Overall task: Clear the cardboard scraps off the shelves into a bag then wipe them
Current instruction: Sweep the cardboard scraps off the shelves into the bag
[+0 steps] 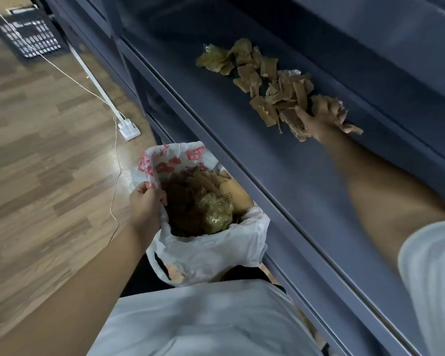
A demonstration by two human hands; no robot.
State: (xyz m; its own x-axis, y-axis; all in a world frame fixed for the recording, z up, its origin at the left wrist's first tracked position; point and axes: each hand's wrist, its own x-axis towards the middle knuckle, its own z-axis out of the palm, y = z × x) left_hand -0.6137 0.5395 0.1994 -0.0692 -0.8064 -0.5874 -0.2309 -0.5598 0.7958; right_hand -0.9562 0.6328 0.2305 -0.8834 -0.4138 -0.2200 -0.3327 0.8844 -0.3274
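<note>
A pile of brown cardboard scraps lies in a strip on the dark blue shelf, with a crumpled clear wrapper at its far end. My right hand reaches onto the shelf and grips a bunch of scraps at the near end of the pile. Below the shelf's front edge, my left hand holds the rim of a white plastic bag with red print. The bag hangs open and holds cardboard pieces and a crumpled wrapper.
The shelf's raised front rail runs between the bag and the scraps. A lower shelf shows beneath. On the wood floor to the left are a white power strip with a cord and a black crate.
</note>
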